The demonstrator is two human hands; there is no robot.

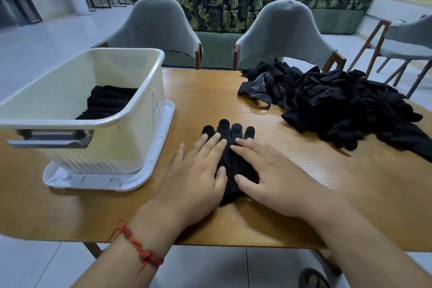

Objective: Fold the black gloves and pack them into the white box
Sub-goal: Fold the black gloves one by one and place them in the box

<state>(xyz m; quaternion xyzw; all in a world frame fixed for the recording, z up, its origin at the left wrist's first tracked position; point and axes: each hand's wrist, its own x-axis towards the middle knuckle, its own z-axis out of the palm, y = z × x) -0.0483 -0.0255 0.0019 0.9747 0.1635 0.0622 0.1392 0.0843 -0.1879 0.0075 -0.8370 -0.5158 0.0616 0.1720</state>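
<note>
- The wooden tabletop (210,91) carries everything; two grey chairs (156,28) stand pushed up to its far edge.
- The white box (131,110) sits toward the left edge, its grey handle (51,141) facing the near side. It stands on its own white lid (161,138), which shows beneath it along the near and right sides.
- A loose pile of black gloves (346,105) sprawls over the far right corner, some showing dotted white palms.
- Folded black gloves (107,103) lie stacked on the floor of the box, against its far side.
- One black glove (230,163) lies flat near the middle of the near edge, its fingertips pointing at the far edge, well apart from both box and pile.
- The left hand (196,170) presses flat on the glove's left side, fingers straight and spread.
- The right hand (278,177) presses flat on its right side, fingers likewise straight, gripping nothing.
- A red string bracelet (138,245) circles the left wrist.
</note>
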